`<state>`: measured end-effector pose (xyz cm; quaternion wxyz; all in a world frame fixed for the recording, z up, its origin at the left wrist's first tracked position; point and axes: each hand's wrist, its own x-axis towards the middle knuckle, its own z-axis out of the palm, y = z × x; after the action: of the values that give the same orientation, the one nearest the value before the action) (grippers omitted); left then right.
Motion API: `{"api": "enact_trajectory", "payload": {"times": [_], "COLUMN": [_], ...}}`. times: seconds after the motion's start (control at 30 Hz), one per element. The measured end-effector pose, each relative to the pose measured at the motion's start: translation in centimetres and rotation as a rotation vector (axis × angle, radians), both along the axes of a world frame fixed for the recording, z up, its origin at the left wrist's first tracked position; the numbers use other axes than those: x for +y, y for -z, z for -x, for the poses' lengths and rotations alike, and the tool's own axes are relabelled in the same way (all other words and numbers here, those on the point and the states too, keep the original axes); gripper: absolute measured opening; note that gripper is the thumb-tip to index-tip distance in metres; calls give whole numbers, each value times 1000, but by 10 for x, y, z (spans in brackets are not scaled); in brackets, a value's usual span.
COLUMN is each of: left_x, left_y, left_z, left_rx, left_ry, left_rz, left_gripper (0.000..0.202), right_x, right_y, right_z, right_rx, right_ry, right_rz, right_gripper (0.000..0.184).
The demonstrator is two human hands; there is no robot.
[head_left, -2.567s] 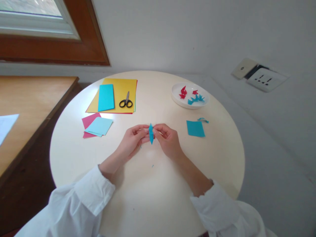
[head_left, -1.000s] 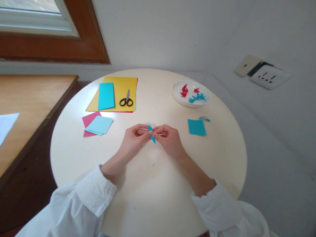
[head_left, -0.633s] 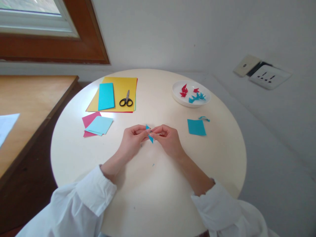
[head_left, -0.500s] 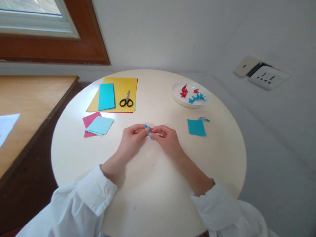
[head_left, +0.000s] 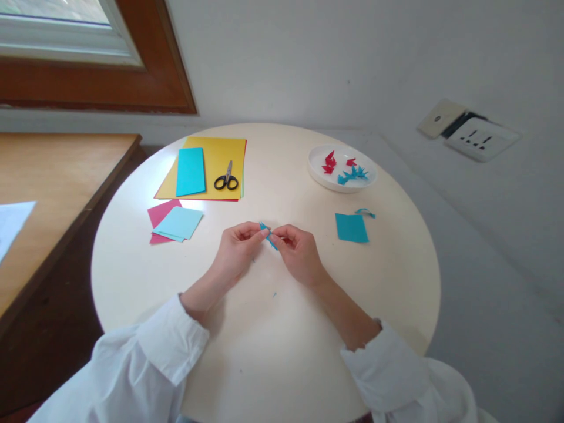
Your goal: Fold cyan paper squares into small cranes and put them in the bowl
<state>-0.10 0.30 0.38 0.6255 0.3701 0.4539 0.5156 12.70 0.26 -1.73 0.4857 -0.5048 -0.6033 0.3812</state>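
A person in white sleeves (head_left: pixel 170 338) works at a round, cream-white table (head_left: pixel 247 335), a small folded piece of blue paper (head_left: pixel 269 239) pinched between both hands above the middle of the tabletop. The left hand (head_left: pixel 240 247) grips it between thumb and fingers; the right hand (head_left: pixel 300 249) closes thumb and fingertips on the opposite side, and the paper slants between them, its finer folds too small to make out. Toward the table's far left edge, black-handled scissors (head_left: pixel 226 179) and a blue rectangle of paper (head_left: pixel 191 171) lie side by side on a yellow sheet (head_left: pixel 215 151), with red and green showing at the margins beneath. Nearer the left edge, pale blue squares (head_left: pixel 180 223) overlap pink paper (head_left: pixel 161 212). By the far right edge sits a shallow white dish (head_left: pixel 341 188) holding small red folded pieces (head_left: pixel 329 162) and a cluster of blue ones (head_left: pixel 353 174). Between the dish and the right hand, toward the right edge, lies a blue square (head_left: pixel 351 228), a curled blue strip (head_left: pixel 365 212) just beyond it. A tiny scrap (head_left: pixel 274 294) rests on the tabletop between the forearms.
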Motion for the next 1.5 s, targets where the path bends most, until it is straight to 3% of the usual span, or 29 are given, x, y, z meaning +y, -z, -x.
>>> {"api": "enact_trajectory", "payload": {"times": [0.33,0.5,0.93,1.1,1.2,1.33,1.4,1.5], "left_x": [3,5,4,3,3,6,6,4], "left_y": [0,3,5,6,6,12,15,19], "left_z": [3,4,5,5,4,5,6,7], "left_rx": [-127,-194,-225,-178,-49,333,464,573], "left_ry": [-7,52,89,71,17,-115,-125,-82], "left_rz": [21,45,89,96,2,-319,-474,-605], "left_gripper": [18,20,21,36,36,15,7,11], "right_x": [0,-1,-4,-6,-7,-7,-7,-6], "right_y": [3,5,4,-3,-5,-5,-4,-3], "right_z": [4,3,3,2,2,2,3,2], "right_rx": [166,194,19,-132,-193,-218,-185,-64], "right_ry": [-62,-103,-105,-101,-78,-56,-59,-55], "right_rz": [85,100,-11,-145,-199,-224,-205,-138], "right_gripper": [17,13,10,9,8,8,8,8]}}
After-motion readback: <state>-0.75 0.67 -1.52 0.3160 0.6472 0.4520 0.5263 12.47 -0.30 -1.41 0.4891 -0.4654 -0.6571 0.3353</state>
